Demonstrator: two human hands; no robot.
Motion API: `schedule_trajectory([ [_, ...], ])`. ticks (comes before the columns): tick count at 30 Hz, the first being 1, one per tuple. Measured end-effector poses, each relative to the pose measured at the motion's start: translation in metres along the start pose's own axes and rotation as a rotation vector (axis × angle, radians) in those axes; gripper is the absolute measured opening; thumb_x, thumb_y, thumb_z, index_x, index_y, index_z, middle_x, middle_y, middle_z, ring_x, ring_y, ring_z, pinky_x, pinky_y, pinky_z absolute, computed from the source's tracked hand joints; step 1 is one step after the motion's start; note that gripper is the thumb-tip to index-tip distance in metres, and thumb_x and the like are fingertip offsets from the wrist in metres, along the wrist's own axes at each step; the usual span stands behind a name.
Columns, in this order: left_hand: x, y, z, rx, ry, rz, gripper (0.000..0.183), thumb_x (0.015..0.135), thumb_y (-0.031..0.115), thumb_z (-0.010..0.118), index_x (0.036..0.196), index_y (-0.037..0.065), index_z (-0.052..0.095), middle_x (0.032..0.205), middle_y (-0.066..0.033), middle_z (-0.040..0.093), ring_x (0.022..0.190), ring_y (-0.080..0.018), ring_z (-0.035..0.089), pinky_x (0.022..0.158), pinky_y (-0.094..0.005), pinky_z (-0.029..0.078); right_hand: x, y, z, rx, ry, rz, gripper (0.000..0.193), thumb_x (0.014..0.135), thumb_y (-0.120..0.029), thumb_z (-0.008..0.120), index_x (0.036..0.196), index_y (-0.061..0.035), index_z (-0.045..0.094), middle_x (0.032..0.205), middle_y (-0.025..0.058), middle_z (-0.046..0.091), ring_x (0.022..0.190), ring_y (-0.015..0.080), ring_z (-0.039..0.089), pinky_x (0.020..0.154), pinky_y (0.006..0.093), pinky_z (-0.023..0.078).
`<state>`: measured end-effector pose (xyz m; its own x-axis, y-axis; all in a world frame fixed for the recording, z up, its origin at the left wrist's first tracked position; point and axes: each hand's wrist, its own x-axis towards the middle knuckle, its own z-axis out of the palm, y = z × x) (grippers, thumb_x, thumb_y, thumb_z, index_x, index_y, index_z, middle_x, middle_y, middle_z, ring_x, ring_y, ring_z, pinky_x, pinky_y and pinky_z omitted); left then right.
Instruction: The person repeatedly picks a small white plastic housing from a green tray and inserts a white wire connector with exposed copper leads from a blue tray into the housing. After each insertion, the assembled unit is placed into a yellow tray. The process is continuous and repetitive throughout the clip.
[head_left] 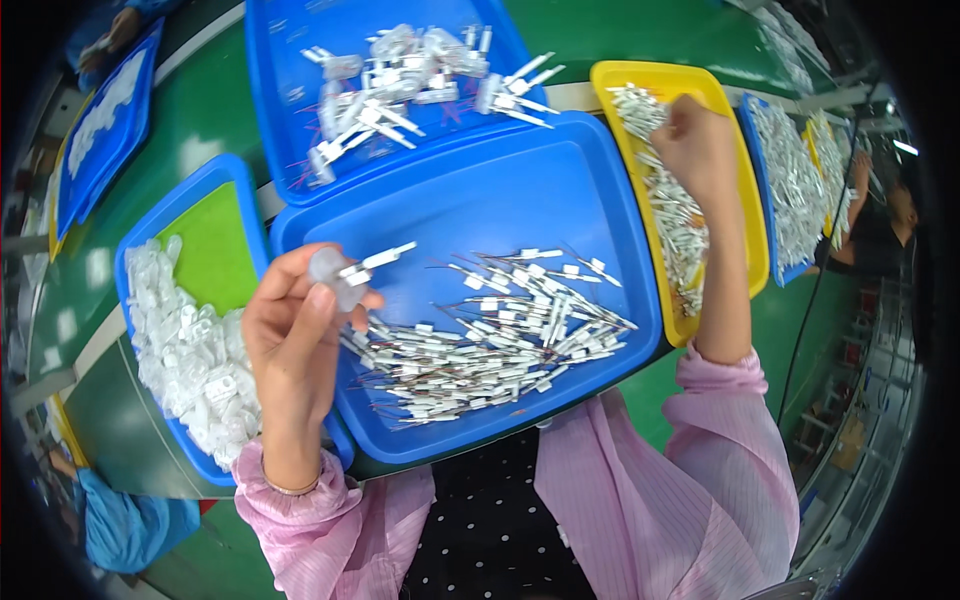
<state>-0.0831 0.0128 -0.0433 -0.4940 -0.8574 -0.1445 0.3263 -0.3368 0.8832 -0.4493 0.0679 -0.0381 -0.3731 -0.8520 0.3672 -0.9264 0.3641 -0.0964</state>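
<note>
My left hand [300, 335] pinches a translucent plastic housing [340, 278] between thumb and fingers, above the left part of the near blue tray [400, 215]. A slim white stick-like part juts out of the housing to the right. Many white parts with thin dark wires [500, 350] lie heaped in that tray. Over at the right, my right hand [697, 150] is closed above the yellow tray [748, 215], which holds small white pieces [670, 205]. Whatever its fingers may grip is hidden.
A blue tray with clear housings [190, 370] and a green bottom stands at left. Behind the near tray, another blue tray [285, 60] holds joined assemblies [420, 65]. More filled trays [785, 170] stand at far right. Other people sit near the left and right edges.
</note>
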Motion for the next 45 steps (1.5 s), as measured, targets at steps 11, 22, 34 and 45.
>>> schedule_trajectory([
  [11, 0.000, -0.010, -0.002, -0.349, -0.130, -0.058, 0.045, 0.082, -0.004, 0.051, 0.124, -0.002, 0.037, 0.106, -0.0250, 0.054, 0.087, -0.0306, 0.060, 0.067, -0.0295, 0.052, -0.067, -0.153, -0.055, 1.546, -0.422, 0.119, 0.010, 0.072, 0.008, 0.062, 0.081, 0.0050, 0.062, 0.067, 0.0099, 0.063, 0.056, 0.0105, 0.061, 0.046, 0.0185, 0.046],
  [22, -0.003, -0.003, 0.004, -0.143, -0.147, 0.079, 0.046, 0.080, 0.002, 0.057, 0.123, 0.003, 0.040, 0.106, -0.0231, 0.051, 0.081, -0.0268, 0.061, 0.061, -0.0277, 0.052, -0.065, -0.158, -0.049, 1.182, -0.210, -0.200, 0.005, 0.069, 0.003, 0.066, 0.071, 0.0015, 0.062, 0.054, 0.0064, 0.057, 0.040, 0.0080, 0.051, 0.036, 0.0195, 0.035],
  [34, -0.005, -0.003, 0.004, 0.114, -0.168, 0.266, 0.037, 0.080, -0.008, 0.052, 0.116, -0.007, 0.044, 0.103, -0.0234, 0.054, 0.085, -0.0261, 0.061, 0.068, -0.0297, 0.053, -0.068, -0.166, -0.057, 0.944, -0.149, -0.297, 0.013, 0.067, -0.001, 0.069, 0.064, -0.0025, 0.057, 0.045, 0.0029, 0.045, 0.034, 0.0119, 0.044, 0.031, 0.0229, 0.028],
  [45, -0.004, -0.003, 0.003, 0.077, -0.163, 0.243, 0.039, 0.079, -0.008, 0.053, 0.117, -0.007, 0.044, 0.102, -0.0220, 0.054, 0.084, -0.0239, 0.061, 0.068, -0.0297, 0.053, -0.069, -0.171, -0.069, 0.825, -0.197, -0.329, 0.011, 0.061, 0.001, 0.070, 0.065, -0.0026, 0.062, 0.049, 0.0042, 0.055, 0.037, 0.0124, 0.051, 0.036, 0.0220, 0.034],
])
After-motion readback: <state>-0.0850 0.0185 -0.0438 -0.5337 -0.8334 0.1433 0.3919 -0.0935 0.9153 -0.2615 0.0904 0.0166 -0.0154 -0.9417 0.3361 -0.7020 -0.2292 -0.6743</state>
